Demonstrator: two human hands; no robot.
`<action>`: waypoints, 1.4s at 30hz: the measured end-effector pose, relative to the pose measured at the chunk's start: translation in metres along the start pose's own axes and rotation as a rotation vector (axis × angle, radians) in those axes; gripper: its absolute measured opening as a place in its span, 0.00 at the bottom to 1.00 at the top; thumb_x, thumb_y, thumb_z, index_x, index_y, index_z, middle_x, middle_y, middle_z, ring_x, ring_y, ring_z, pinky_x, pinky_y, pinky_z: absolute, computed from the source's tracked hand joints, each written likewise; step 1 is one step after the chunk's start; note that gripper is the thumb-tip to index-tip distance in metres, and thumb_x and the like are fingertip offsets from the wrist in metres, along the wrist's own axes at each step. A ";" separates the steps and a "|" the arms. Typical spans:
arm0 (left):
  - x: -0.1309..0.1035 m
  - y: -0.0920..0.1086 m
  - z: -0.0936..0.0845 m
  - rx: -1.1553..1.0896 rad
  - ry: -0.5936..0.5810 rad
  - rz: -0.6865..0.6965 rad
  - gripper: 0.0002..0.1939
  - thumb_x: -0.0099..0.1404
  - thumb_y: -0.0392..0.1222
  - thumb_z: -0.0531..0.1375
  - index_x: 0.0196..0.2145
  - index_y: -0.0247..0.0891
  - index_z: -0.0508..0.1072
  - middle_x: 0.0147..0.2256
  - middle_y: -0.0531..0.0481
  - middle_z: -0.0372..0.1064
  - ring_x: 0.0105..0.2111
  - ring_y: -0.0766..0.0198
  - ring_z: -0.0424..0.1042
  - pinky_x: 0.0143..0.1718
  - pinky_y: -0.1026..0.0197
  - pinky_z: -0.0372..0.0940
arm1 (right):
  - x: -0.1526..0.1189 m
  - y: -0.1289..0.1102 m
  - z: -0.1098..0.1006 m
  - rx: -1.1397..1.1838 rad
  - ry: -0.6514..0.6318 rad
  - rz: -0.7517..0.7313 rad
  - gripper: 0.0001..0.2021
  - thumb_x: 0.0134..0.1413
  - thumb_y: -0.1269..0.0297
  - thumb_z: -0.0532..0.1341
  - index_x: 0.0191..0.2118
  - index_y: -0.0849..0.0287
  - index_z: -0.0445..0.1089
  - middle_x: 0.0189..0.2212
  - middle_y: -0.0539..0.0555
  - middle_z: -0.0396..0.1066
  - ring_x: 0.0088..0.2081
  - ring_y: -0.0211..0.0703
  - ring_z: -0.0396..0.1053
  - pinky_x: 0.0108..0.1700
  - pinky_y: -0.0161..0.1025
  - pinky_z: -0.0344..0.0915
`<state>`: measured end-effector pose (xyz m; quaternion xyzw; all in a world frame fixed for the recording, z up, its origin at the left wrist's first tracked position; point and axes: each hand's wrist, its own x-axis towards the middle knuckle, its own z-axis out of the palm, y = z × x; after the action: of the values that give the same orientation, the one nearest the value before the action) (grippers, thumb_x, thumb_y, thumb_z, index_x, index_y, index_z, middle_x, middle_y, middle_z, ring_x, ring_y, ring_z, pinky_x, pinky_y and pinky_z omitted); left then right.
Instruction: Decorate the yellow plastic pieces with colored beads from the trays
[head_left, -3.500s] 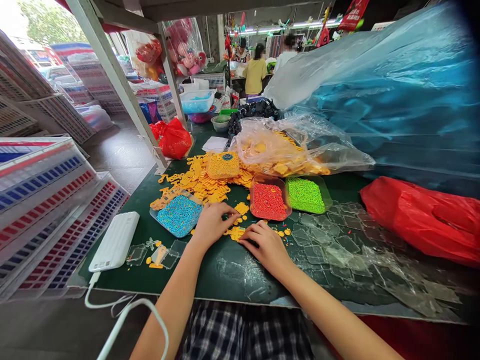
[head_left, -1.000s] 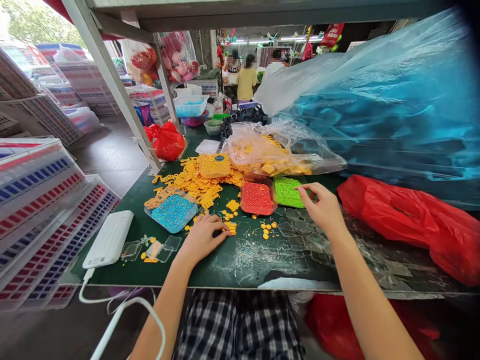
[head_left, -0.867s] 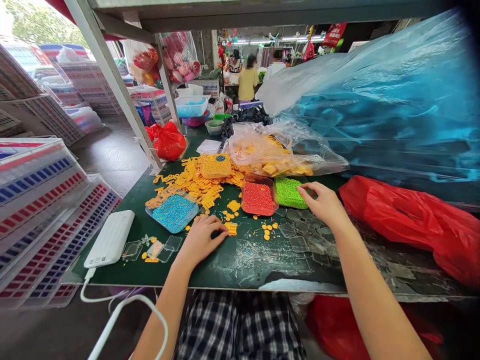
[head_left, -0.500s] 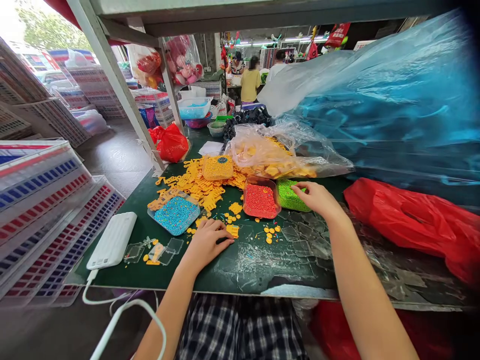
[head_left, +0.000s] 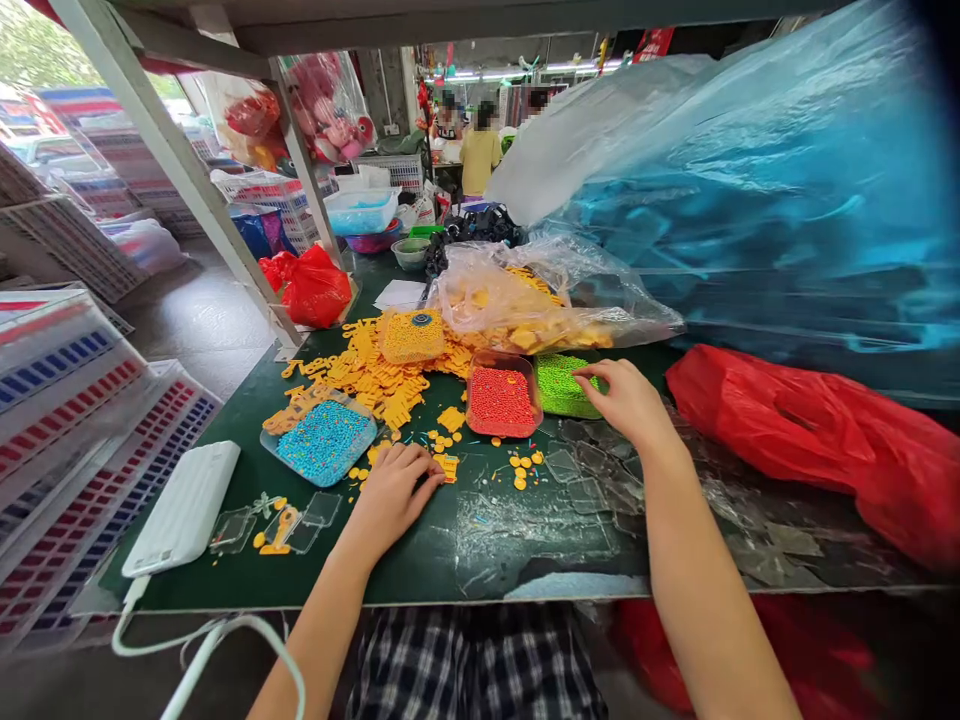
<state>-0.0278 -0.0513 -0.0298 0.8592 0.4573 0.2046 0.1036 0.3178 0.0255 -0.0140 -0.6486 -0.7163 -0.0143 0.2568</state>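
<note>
My left hand rests on the green tabletop with curled fingers, thumb and fingertips closed at the edge of a small yellow plastic piece. My right hand is over the tray of green beads, its thumb and forefinger pinched together; whatever is between them is too small to make out. Left of that tray stands a tray of red beads. A tray of blue beads sits beyond my left hand. Loose yellow discs lie between my hands.
Behind the trays spreads a heap of yellow plastic parts with a tub of yellow beads on it. A white power bank with a cable lies left. Clear plastic scraps and a red bag are right. People sit far back.
The camera view has shifted, so the table sits further left. My right hand keeps its pinch over the green beads. My left hand stays by the yellow piece.
</note>
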 end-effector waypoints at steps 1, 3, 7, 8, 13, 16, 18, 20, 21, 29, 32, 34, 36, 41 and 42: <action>0.001 0.000 0.000 0.014 0.003 0.002 0.10 0.71 0.42 0.54 0.35 0.39 0.72 0.37 0.49 0.71 0.39 0.59 0.67 0.45 0.54 0.59 | -0.001 0.001 -0.001 0.002 0.022 -0.005 0.11 0.59 0.61 0.55 0.37 0.56 0.75 0.36 0.55 0.75 0.40 0.51 0.67 0.39 0.44 0.63; 0.003 0.000 0.001 0.039 0.011 0.009 0.10 0.70 0.43 0.54 0.35 0.40 0.73 0.38 0.50 0.71 0.39 0.58 0.67 0.46 0.53 0.58 | -0.002 0.005 -0.003 0.010 0.066 -0.005 0.11 0.59 0.61 0.55 0.37 0.56 0.75 0.36 0.55 0.75 0.40 0.51 0.67 0.40 0.44 0.63; 0.004 -0.002 0.002 0.056 0.030 0.021 0.09 0.70 0.43 0.55 0.35 0.41 0.74 0.38 0.50 0.72 0.40 0.58 0.68 0.46 0.53 0.57 | -0.005 0.012 -0.006 0.015 0.063 0.038 0.11 0.59 0.61 0.56 0.38 0.56 0.75 0.35 0.55 0.75 0.40 0.51 0.67 0.40 0.44 0.63; 0.004 -0.002 0.003 0.053 0.031 0.025 0.09 0.70 0.43 0.55 0.35 0.42 0.74 0.38 0.50 0.72 0.40 0.58 0.68 0.45 0.53 0.57 | -0.005 0.013 -0.007 0.006 0.037 0.051 0.10 0.58 0.61 0.57 0.39 0.56 0.75 0.36 0.55 0.75 0.40 0.51 0.67 0.40 0.44 0.63; 0.003 -0.003 0.002 0.021 0.032 0.038 0.09 0.70 0.43 0.55 0.34 0.41 0.73 0.37 0.51 0.73 0.40 0.59 0.69 0.45 0.54 0.57 | -0.001 0.013 -0.014 -0.076 -0.085 0.102 0.12 0.59 0.62 0.56 0.42 0.57 0.75 0.40 0.55 0.76 0.44 0.50 0.67 0.44 0.43 0.64; 0.002 -0.003 0.002 0.002 0.025 0.041 0.09 0.69 0.43 0.56 0.34 0.41 0.73 0.36 0.52 0.73 0.39 0.59 0.69 0.45 0.54 0.58 | 0.006 0.012 -0.017 -0.120 -0.129 0.129 0.12 0.59 0.62 0.56 0.42 0.56 0.76 0.41 0.55 0.76 0.42 0.49 0.69 0.41 0.42 0.64; 0.001 -0.003 0.002 -0.009 0.022 0.038 0.08 0.69 0.43 0.56 0.34 0.41 0.73 0.36 0.52 0.72 0.39 0.59 0.69 0.44 0.54 0.58 | 0.013 0.010 -0.016 -0.154 -0.182 0.148 0.11 0.58 0.62 0.57 0.41 0.55 0.77 0.40 0.55 0.77 0.40 0.48 0.71 0.38 0.41 0.64; 0.001 -0.003 0.002 -0.011 0.017 0.037 0.08 0.69 0.43 0.56 0.34 0.41 0.73 0.37 0.52 0.72 0.39 0.59 0.68 0.44 0.54 0.58 | 0.022 0.006 -0.014 -0.193 -0.244 0.159 0.09 0.56 0.63 0.59 0.39 0.55 0.77 0.39 0.54 0.77 0.40 0.47 0.72 0.37 0.39 0.63; 0.000 -0.004 0.002 -0.008 0.015 0.037 0.09 0.69 0.44 0.56 0.34 0.41 0.73 0.37 0.52 0.73 0.39 0.59 0.68 0.44 0.54 0.58 | 0.027 0.004 -0.011 -0.214 -0.275 0.159 0.09 0.55 0.63 0.61 0.38 0.55 0.77 0.38 0.54 0.78 0.40 0.47 0.72 0.37 0.39 0.62; -0.001 -0.002 0.003 0.030 0.038 0.014 0.09 0.70 0.43 0.54 0.35 0.40 0.73 0.37 0.50 0.72 0.39 0.58 0.68 0.45 0.52 0.59 | 0.051 -0.006 0.007 -0.374 -0.443 0.125 0.05 0.48 0.65 0.65 0.33 0.55 0.77 0.38 0.55 0.78 0.44 0.49 0.72 0.44 0.40 0.58; -0.002 -0.003 0.004 0.047 0.035 0.009 0.09 0.70 0.42 0.54 0.35 0.40 0.72 0.37 0.50 0.72 0.40 0.58 0.68 0.45 0.53 0.60 | 0.052 -0.003 0.010 -0.399 -0.461 0.122 0.05 0.49 0.65 0.65 0.34 0.56 0.77 0.38 0.56 0.78 0.42 0.48 0.73 0.42 0.40 0.59; -0.002 -0.004 0.005 0.055 0.033 0.007 0.09 0.71 0.42 0.53 0.36 0.41 0.73 0.37 0.50 0.73 0.40 0.58 0.68 0.44 0.53 0.60 | 0.050 -0.001 0.011 -0.404 -0.456 0.115 0.05 0.50 0.64 0.65 0.34 0.56 0.77 0.37 0.55 0.78 0.40 0.47 0.73 0.39 0.39 0.60; -0.002 -0.005 0.006 0.055 0.034 0.013 0.09 0.71 0.42 0.53 0.37 0.40 0.73 0.38 0.50 0.73 0.40 0.58 0.68 0.44 0.54 0.60 | 0.049 0.000 0.011 -0.404 -0.433 0.100 0.05 0.49 0.64 0.65 0.33 0.56 0.77 0.36 0.55 0.78 0.39 0.46 0.73 0.37 0.38 0.60; -0.002 -0.005 0.009 0.053 0.030 0.016 0.09 0.71 0.42 0.55 0.36 0.39 0.73 0.38 0.50 0.73 0.40 0.57 0.68 0.44 0.53 0.60 | 0.044 -0.005 0.002 -0.387 -0.294 0.027 0.05 0.52 0.64 0.64 0.32 0.58 0.77 0.35 0.58 0.77 0.42 0.51 0.71 0.38 0.40 0.61; -0.002 -0.004 0.009 0.046 0.027 0.015 0.09 0.71 0.42 0.55 0.36 0.39 0.74 0.38 0.50 0.73 0.40 0.57 0.67 0.45 0.53 0.60 | 0.042 -0.009 -0.002 -0.381 -0.263 0.011 0.06 0.53 0.63 0.63 0.33 0.58 0.77 0.36 0.58 0.76 0.43 0.52 0.70 0.39 0.41 0.62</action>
<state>-0.0279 -0.0501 -0.0397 0.8619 0.4570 0.2062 0.0759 0.3084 0.0626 0.0067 -0.6855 -0.7245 -0.0633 0.0344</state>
